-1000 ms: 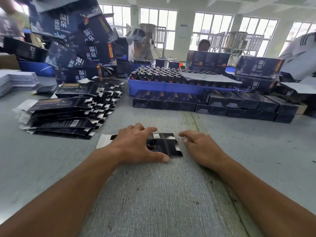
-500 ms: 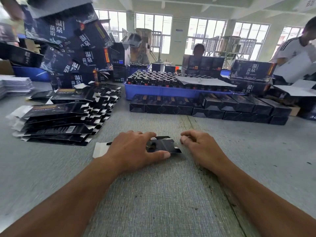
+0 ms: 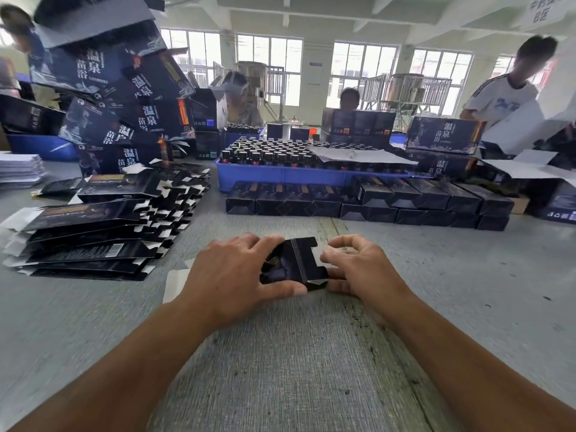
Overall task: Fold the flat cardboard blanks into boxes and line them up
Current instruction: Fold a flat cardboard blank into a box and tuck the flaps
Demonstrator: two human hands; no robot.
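Observation:
A black cardboard blank (image 3: 294,263) sits on the grey table in front of me, partly raised into a box shape with its right end flaps open. My left hand (image 3: 232,272) grips it from the left, fingers over the top and thumb along the near edge. My right hand (image 3: 358,269) touches its right end, with curled fingers at the flaps. A white end flap (image 3: 174,280) sticks out left of my left wrist. A stack of flat black blanks (image 3: 103,226) lies at the left. A row of folded black boxes (image 3: 367,198) stands lined up across the table beyond my hands.
A blue tray (image 3: 280,176) full of dark bottles stands behind the folded boxes. Large dark cartons (image 3: 103,98) are piled high at the back left, more (image 3: 442,138) at the back right. White paper stacks (image 3: 18,169) lie far left. Several people work across the table.
The blank lay flat under my left hand; now it stands partly opened into a box shape. My right hand has moved in from the table onto its right end.

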